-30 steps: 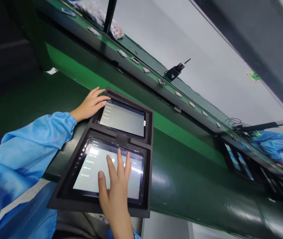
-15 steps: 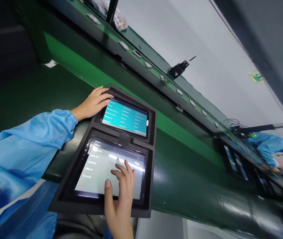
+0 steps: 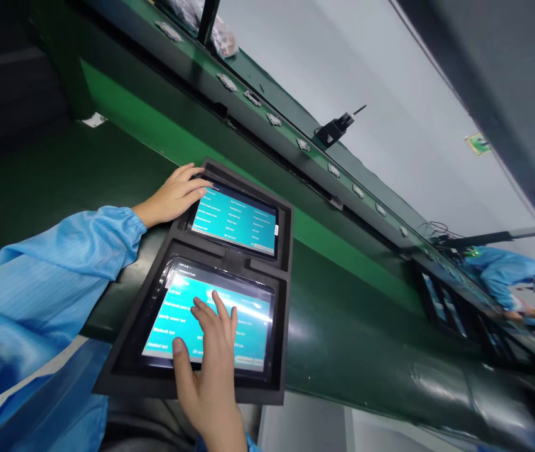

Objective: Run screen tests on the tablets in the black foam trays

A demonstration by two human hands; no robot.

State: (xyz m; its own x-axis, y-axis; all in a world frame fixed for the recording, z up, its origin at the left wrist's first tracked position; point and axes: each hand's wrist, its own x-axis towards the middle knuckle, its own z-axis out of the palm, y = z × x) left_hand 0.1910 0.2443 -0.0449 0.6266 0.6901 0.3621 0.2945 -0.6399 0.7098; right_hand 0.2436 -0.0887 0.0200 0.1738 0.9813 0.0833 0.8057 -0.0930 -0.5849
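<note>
Two tablets lie side by side in the recesses of a black foam tray (image 3: 274,394). Both the far tablet (image 3: 234,220) and the near tablet (image 3: 255,336) show a teal menu of tests in white text. My left hand (image 3: 178,196) rests flat, fingers stretched, on the left end of the far tablet and the tray's edge. Over the near tablet's screen hovers my right hand (image 3: 213,364), its fingers spread and holding nothing. I cannot tell whether a fingertip touches the glass. Part of the near menu is hidden behind that hand.
The tray sits on a green belt or bench (image 3: 338,314). Along a raised ledge behind it lie several small metallic parts (image 3: 274,119) and a black tool-like device (image 3: 336,130). At the far right is a person in a blue sleeve (image 3: 507,270), near more tablets in trays (image 3: 441,301).
The near tablet's screen has switched from a white list to the teal test menu. My right hand has shifted left across it. My left hand stays in place.
</note>
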